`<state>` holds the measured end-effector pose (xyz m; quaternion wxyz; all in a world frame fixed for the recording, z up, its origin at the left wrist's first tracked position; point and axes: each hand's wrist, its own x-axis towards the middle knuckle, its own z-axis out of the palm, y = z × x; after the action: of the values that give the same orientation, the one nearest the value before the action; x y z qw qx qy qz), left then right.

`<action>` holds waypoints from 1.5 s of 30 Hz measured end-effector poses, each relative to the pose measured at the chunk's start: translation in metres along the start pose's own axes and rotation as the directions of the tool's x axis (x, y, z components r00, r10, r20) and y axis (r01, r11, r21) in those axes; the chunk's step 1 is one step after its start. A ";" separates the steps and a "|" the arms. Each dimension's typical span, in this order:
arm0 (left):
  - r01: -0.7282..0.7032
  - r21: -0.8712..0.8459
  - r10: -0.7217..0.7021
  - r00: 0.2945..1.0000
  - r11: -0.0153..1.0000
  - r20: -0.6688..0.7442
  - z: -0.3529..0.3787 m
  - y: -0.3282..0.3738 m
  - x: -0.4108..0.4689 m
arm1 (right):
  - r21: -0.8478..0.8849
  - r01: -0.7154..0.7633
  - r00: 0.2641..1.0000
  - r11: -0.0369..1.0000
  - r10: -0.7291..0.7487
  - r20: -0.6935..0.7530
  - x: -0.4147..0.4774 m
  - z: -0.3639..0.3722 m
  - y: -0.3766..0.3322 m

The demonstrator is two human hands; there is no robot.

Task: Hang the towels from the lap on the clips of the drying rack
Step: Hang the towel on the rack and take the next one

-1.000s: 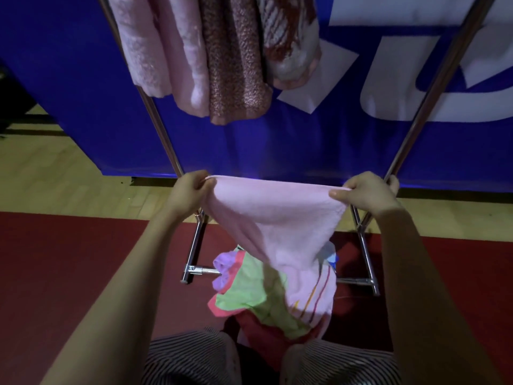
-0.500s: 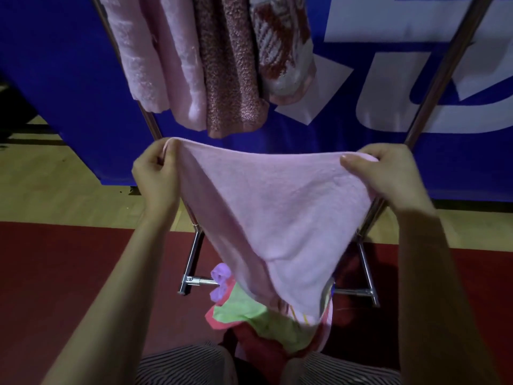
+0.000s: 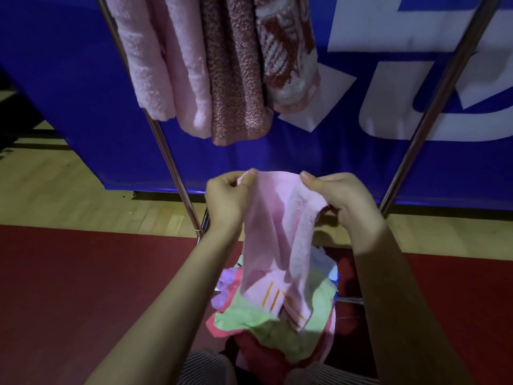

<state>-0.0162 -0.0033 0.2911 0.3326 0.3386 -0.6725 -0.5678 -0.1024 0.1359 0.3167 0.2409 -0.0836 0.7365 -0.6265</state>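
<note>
I hold a light pink towel by its top edge, bunched between my two hands in front of the rack. My left hand pinches the left corner and my right hand grips the right part. The towel hangs down folded, with orange stripes near its lower end. Under it, a pile of towels in green, purple, pink and red lies on my lap. Several towels hang at the top of the drying rack; its clips are out of view.
The rack's right metal pole slants up to the right. A blue banner with white shapes stands behind the rack. The floor is light wood with a red mat under me.
My hands have come close together and dropped lower, so the towel that was stretched wide is now bunched and folded lengthwise.
</note>
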 end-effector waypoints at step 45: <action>-0.442 0.450 0.104 0.793 0.776 0.600 -0.010 0.002 0.003 | -0.724 0.295 0.857 0.624 0.161 0.489 0.027 0.003 0.051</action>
<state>-0.0099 -0.0113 0.2950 0.0939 0.1404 -0.9194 -0.3552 -0.1157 0.1319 0.2603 0.3418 -0.3702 0.8381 -0.2089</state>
